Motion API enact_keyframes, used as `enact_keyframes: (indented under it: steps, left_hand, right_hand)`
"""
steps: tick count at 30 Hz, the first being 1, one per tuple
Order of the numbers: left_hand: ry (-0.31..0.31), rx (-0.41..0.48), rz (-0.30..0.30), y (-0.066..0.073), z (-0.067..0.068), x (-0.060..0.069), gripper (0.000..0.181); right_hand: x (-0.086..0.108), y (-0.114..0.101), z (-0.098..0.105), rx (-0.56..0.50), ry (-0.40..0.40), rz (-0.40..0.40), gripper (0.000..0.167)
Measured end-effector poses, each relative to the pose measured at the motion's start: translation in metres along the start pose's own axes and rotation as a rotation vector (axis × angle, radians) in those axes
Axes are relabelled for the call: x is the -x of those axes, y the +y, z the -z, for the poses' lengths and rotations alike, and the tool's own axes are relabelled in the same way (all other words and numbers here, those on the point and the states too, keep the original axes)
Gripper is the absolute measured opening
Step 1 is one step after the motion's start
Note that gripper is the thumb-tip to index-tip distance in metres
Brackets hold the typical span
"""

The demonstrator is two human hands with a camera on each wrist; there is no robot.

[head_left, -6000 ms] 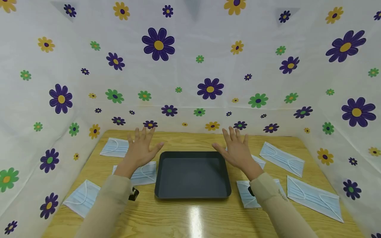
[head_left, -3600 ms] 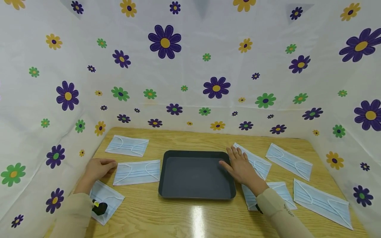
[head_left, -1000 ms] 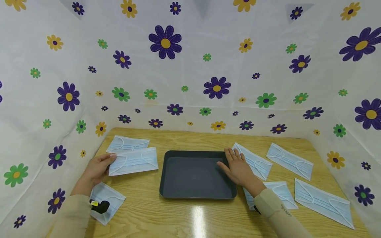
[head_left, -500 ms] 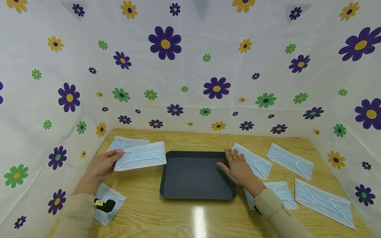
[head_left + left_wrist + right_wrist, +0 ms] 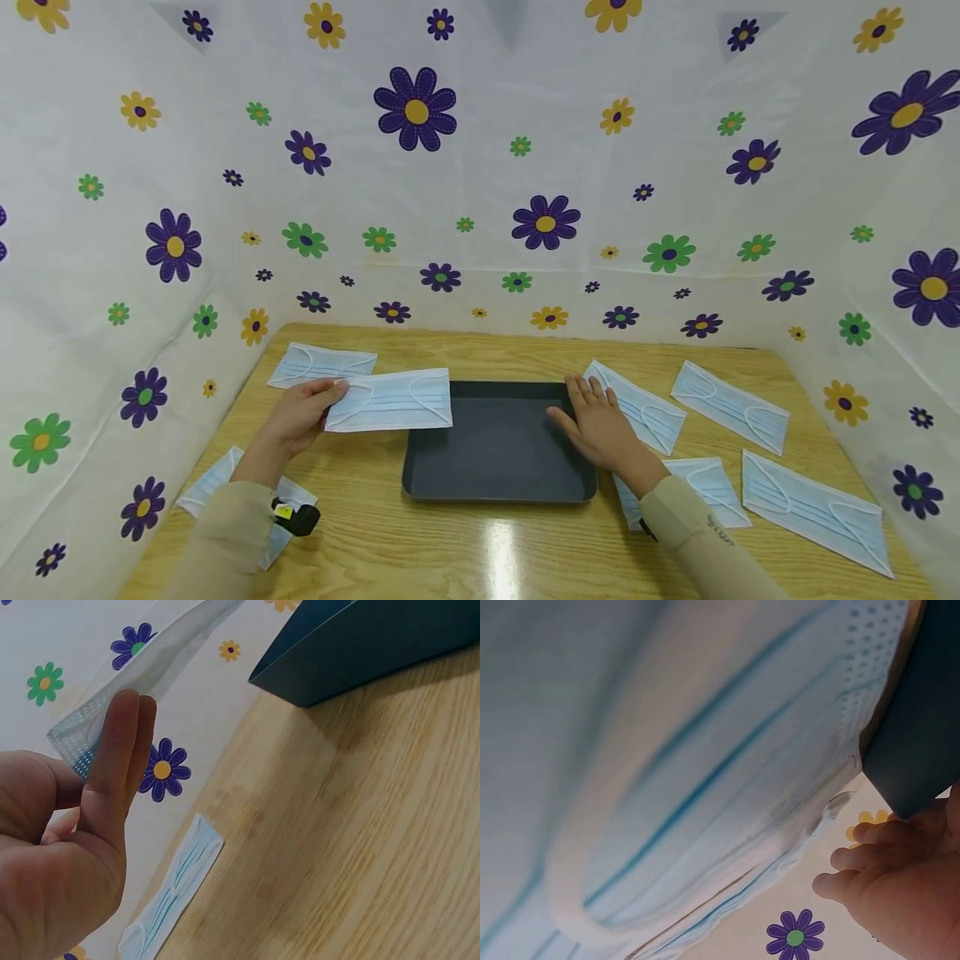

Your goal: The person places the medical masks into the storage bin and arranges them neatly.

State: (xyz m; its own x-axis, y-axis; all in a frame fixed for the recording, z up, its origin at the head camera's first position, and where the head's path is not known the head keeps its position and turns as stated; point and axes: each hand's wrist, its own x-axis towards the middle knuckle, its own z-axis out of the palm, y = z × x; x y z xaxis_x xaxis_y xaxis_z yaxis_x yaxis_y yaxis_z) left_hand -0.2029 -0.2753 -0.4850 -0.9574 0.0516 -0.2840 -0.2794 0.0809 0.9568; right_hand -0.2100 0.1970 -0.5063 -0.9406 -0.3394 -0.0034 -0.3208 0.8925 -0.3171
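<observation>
In the head view the left hand (image 5: 299, 417) pinches one end of a pale blue mask (image 5: 393, 400), whose far end is over the left rim of the dark grey tray (image 5: 501, 450). The left wrist view shows the mask (image 5: 139, 682) raised between thumb and straight fingers of the left hand (image 5: 82, 817), with the tray (image 5: 360, 652) beyond. Fingers spread, the right hand (image 5: 600, 421) rests at the tray's right rim. In the right wrist view that hand (image 5: 907, 874) touches the tray (image 5: 919, 712), and a mask (image 5: 705, 765) fills much of the picture.
Masks lie at the table's back left (image 5: 318, 364), under the left forearm (image 5: 213, 483), beside the right hand (image 5: 645, 412), under the right forearm (image 5: 708, 487) and at the far right (image 5: 731, 406), (image 5: 817, 508). A flowered cloth (image 5: 480, 183) surrounds the back and sides.
The left hand has taken a mask off the table from left of the tray, lifted it and carried it right, over the tray's edge. The right hand moved down to the tray's right rim and stays there.
</observation>
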Motion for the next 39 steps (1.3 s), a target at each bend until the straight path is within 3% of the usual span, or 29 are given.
enact_keyframes:
  steps: [13, 25, 39]
  left_hand:
    - [0.012, -0.005, 0.016, -0.001, -0.040, -0.005, 0.050]
    - [0.029, -0.040, 0.027, 0.003, -0.064, -0.008, 0.042]
    - [-0.012, -0.038, -0.001, 0.002, -0.094, -0.012, 0.035]
  right_hand:
    - [0.001, -0.001, 0.000, 0.018, -0.004, -0.016, 0.079]
    - [0.001, 0.001, -0.001, 0.024, -0.001, -0.012, 0.080]
    - [0.000, -0.001, -0.001, 0.012, 0.001, -0.012, 0.080]
